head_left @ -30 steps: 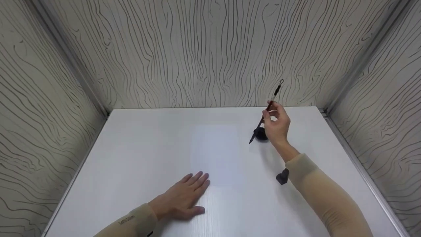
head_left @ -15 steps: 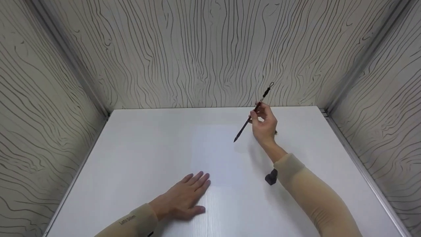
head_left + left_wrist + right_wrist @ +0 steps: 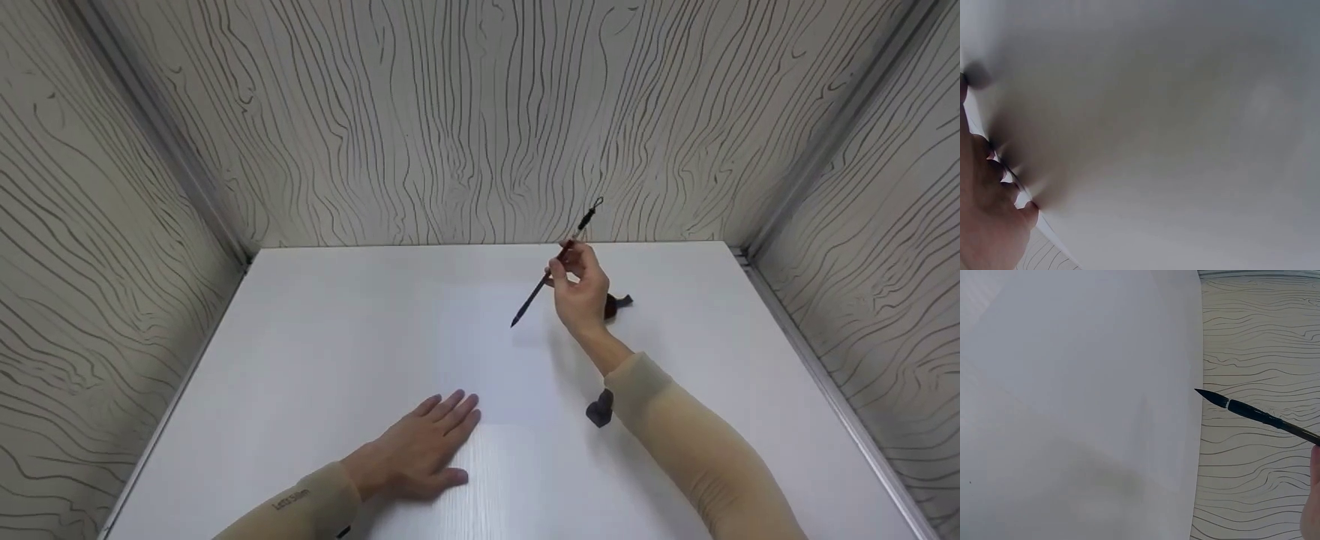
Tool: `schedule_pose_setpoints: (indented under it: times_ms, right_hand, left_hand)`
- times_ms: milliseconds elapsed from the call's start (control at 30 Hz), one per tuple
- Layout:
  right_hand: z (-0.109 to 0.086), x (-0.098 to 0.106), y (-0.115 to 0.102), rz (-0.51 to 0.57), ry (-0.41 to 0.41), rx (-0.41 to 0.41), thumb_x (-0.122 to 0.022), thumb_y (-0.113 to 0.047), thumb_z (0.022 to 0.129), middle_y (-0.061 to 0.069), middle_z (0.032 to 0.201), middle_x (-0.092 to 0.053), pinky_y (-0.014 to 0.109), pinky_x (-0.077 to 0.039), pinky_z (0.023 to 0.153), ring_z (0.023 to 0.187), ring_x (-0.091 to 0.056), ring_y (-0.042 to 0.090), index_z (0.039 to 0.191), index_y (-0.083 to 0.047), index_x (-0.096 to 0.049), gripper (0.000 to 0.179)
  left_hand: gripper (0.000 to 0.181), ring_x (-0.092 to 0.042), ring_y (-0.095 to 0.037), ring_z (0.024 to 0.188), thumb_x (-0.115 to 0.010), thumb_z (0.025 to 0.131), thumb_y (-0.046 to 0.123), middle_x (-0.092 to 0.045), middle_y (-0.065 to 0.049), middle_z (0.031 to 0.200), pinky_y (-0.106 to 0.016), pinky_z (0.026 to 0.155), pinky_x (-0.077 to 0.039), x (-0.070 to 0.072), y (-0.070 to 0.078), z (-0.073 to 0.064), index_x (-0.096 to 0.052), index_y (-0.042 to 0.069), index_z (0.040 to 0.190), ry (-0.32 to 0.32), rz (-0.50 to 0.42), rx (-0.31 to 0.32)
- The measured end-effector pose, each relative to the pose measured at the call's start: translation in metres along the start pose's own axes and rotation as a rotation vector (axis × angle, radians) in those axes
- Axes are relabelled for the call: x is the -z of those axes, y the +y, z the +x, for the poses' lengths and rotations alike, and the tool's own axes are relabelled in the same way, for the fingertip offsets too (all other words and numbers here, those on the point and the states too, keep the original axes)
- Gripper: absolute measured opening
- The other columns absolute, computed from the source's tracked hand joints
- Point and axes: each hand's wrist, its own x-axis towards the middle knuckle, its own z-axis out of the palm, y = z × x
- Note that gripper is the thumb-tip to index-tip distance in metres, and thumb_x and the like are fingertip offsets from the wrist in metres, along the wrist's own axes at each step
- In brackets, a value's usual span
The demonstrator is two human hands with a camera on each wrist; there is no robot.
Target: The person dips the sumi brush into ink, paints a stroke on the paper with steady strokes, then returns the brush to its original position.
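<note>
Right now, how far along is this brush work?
Done: the paper lies flat, the left hand resting on its near left corner. In hand: the right hand pinches the brush, its dark tip held above the paper. Remaining: probably all the brushing, since no strokes show on the visible paper.

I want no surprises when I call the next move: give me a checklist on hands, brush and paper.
1. Right hand grips brush: ok.
2. Brush tip clear of paper: ok, appears raised.
3. Left hand on paper: ok, fingers on near-left corner.
4. Paper unmarked: ok, where visible.
5. Tip loaded: cannot tell.
6. Dark item beside right hand fully visible: not ok, partly hidden.
</note>
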Motion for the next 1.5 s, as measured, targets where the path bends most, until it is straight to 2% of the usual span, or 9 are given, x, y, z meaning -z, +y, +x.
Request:
schedule_pose_setpoints:
  times_ms: [100, 267, 367, 667, 733, 900, 1033, 1233, 1500]
  right_hand:
    - [-0.003, -0.006, 0.0, 0.009, -0.007, -0.016, -0.069, 0.006, 0.107, 0.022, 0.112, -0.07, 0.025, -0.069, 0.086, 0.1, -0.078, 0.026, 0.137, 0.007, -0.062, 0.03]
    - [-0.008, -0.015, 0.001, 0.015, -0.026, -0.049, -0.068, 0.005, 0.108, 0.018, 0.113, -0.069, 0.026, -0.069, 0.089, 0.099, -0.074, 0.009, 0.136, 0.005, -0.062, 0.029]
    - [-0.012, -0.02, 0.003, 0.021, -0.035, -0.061, -0.068, 0.005, 0.108, 0.02, 0.114, -0.069, 0.027, -0.069, 0.09, 0.099, -0.073, 0.006, 0.134, 0.005, -0.061, 0.027]
    - [-0.02, -0.034, 0.007, 0.044, -0.03, -0.067, -0.07, 0.005, 0.107, 0.021, 0.11, -0.069, 0.031, -0.07, 0.089, 0.097, -0.074, 0.01, 0.128, 0.005, -0.061, 0.022]
    - [-0.021, -0.037, 0.007, 0.04, -0.032, -0.066, -0.07, 0.005, 0.107, 0.022, 0.111, -0.068, 0.031, -0.07, 0.089, 0.097, -0.074, 0.011, 0.128, 0.006, -0.061, 0.023]
    - [-0.022, -0.043, 0.009, 0.027, -0.027, -0.064, -0.069, 0.006, 0.107, 0.022, 0.111, -0.067, 0.029, -0.07, 0.088, 0.099, -0.077, 0.024, 0.128, 0.006, -0.058, 0.023]
    - [-0.024, -0.049, 0.011, 0.033, -0.019, -0.075, -0.069, 0.006, 0.107, 0.022, 0.11, -0.067, 0.03, -0.071, 0.087, 0.1, -0.077, 0.038, 0.126, 0.005, -0.058, 0.023]
    - [-0.027, -0.058, 0.013, 0.018, -0.014, -0.083, -0.07, 0.004, 0.107, 0.021, 0.109, -0.068, 0.034, -0.071, 0.087, 0.099, -0.077, 0.032, 0.124, 0.002, -0.058, 0.021]
    - [-0.029, -0.067, 0.013, 0.007, -0.034, -0.094, -0.07, 0.003, 0.108, 0.022, 0.113, -0.069, 0.032, -0.071, 0.088, 0.105, -0.077, 0.042, 0.126, 0.002, -0.058, 0.022]
  left_hand:
    - [0.095, -0.013, -0.029, 0.18, -0.027, 0.11, 0.077, -0.01, -0.004, 0.192, -0.056, 0.144, -0.024, 0.0, 0.0, 0.001, -0.015, 0.015, 0.182, -0.005, 0.002, 0.003]
    - [0.095, -0.013, -0.029, 0.18, -0.026, 0.11, 0.078, -0.009, -0.003, 0.192, -0.056, 0.144, -0.024, 0.001, 0.001, 0.001, -0.015, 0.016, 0.182, -0.012, 0.0, 0.009]
    - [0.096, -0.013, -0.028, 0.18, -0.025, 0.11, 0.079, -0.008, -0.001, 0.192, -0.057, 0.144, -0.024, 0.0, 0.0, 0.001, -0.014, 0.018, 0.182, -0.013, -0.003, 0.012]
    - [0.097, -0.01, -0.027, 0.181, -0.024, 0.108, 0.082, -0.005, 0.003, 0.192, -0.057, 0.144, -0.022, -0.002, 0.0, 0.001, -0.011, 0.022, 0.183, -0.016, -0.029, 0.026]
    - [0.096, -0.011, -0.027, 0.181, -0.024, 0.109, 0.081, -0.006, 0.001, 0.192, -0.057, 0.144, -0.023, -0.001, -0.001, 0.001, -0.012, 0.02, 0.183, -0.018, -0.024, 0.02]
    - [0.095, -0.013, -0.028, 0.18, -0.024, 0.11, 0.079, -0.009, -0.002, 0.192, -0.058, 0.144, -0.024, 0.001, 0.0, 0.001, -0.015, 0.017, 0.182, -0.019, -0.018, 0.007]
    - [0.096, -0.013, -0.028, 0.18, -0.025, 0.109, 0.08, -0.008, 0.0, 0.192, -0.059, 0.144, -0.024, 0.001, 0.0, 0.001, -0.014, 0.02, 0.183, -0.024, -0.031, 0.014]
    - [0.096, -0.011, -0.026, 0.181, -0.024, 0.108, 0.082, -0.006, 0.003, 0.192, -0.06, 0.144, -0.023, 0.002, -0.001, 0.002, -0.011, 0.023, 0.183, -0.032, -0.053, 0.026]
    - [0.096, -0.008, -0.024, 0.181, -0.024, 0.107, 0.085, -0.002, 0.008, 0.192, -0.058, 0.145, -0.021, 0.004, -0.001, 0.001, -0.008, 0.027, 0.183, -0.042, -0.081, 0.035]
